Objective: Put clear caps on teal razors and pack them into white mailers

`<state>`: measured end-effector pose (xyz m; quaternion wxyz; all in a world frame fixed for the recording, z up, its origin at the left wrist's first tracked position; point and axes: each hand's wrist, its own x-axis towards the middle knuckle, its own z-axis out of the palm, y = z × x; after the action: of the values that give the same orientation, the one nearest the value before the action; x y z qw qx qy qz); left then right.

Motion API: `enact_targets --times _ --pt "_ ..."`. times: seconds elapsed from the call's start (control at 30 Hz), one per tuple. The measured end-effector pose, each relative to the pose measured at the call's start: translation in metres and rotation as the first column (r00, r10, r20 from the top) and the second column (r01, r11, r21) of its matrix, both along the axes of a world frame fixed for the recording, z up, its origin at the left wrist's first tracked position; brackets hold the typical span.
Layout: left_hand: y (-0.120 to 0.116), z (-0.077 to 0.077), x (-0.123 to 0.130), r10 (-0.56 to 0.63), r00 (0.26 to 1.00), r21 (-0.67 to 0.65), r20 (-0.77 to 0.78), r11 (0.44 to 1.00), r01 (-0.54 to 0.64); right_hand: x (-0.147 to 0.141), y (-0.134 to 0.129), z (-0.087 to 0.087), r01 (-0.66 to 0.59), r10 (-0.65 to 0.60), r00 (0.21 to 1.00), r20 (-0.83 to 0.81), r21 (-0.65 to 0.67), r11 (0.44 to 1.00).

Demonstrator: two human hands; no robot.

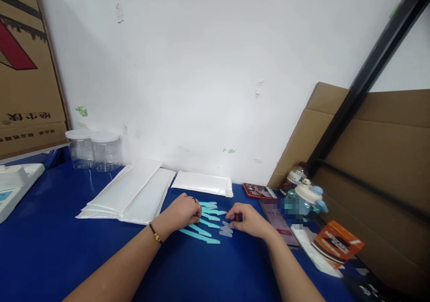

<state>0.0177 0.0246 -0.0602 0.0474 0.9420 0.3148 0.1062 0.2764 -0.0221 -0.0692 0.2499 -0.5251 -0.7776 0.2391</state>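
Note:
Several turquoise eyebrow razors (210,223) lie fanned out on the blue table, their blade ends pointing right. My left hand (183,213) is closed over their handle ends, its curled fingers gripping at a razor; the fingertips are partly hidden. Just right of the blade ends is a small group of clear plastic blade covers (225,229). My right hand (249,220) hovers at these covers with fingers bent, and a gap shows between thumb and index finger. I see nothing held in it.
White padded mailers (134,192) lie at left, a white packet (201,183) by the wall. Clear jars (105,152) and a white device (20,183) stand farther left. Phones (278,223), a teal bottle (304,201), a brown bottle (294,179) and an orange pouch (337,244) are at right.

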Motion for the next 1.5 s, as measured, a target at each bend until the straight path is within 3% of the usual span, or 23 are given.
enact_targets --times 0.1,0.27,0.37,0.43,0.57,0.7,0.93,1.27,1.5 --pt "-0.004 0.002 0.005 0.018 0.999 0.087 -0.033 0.996 -0.015 0.001 -0.004 0.0 -0.06 0.061 0.996 0.07 -0.013 0.998" --pt "-0.007 0.002 0.008 0.063 0.995 0.194 -0.082 0.98 -0.046 -0.007 0.0 -0.006 -0.015 -0.007 0.979 0.204 0.109 0.994" --pt "-0.006 0.003 0.003 0.051 0.999 0.148 0.009 0.988 -0.052 -0.011 0.002 -0.007 0.005 -0.049 0.964 0.26 0.169 0.986" --pt "-0.006 0.004 -0.001 0.094 0.994 0.034 0.057 0.995 -0.096 -0.011 0.001 -0.007 0.016 -0.061 0.966 0.252 0.176 0.984" --pt "-0.007 0.007 -0.005 0.174 0.975 -0.181 0.139 0.972 -0.147 -0.007 0.002 -0.007 0.062 -0.068 0.995 0.068 0.082 0.995" --pt "-0.004 0.006 -0.005 0.153 0.947 -0.21 0.282 0.973 -0.094 -0.005 0.005 -0.006 0.099 -0.098 0.978 -0.183 -0.001 0.995" --pt "0.001 0.002 -0.007 0.139 0.946 -0.239 0.293 0.969 -0.068 -0.015 0.007 -0.006 0.056 -0.151 0.844 -0.514 -0.195 0.979" --pt "-0.001 0.002 -0.006 0.162 0.962 -0.179 0.221 0.976 -0.123 -0.016 0.006 -0.004 0.063 -0.156 0.807 -0.569 -0.18 0.982" --pt "-0.001 0.001 -0.004 0.137 0.962 -0.175 0.238 0.98 -0.096 -0.021 0.005 -0.005 0.041 -0.149 0.786 -0.6 -0.191 0.981"
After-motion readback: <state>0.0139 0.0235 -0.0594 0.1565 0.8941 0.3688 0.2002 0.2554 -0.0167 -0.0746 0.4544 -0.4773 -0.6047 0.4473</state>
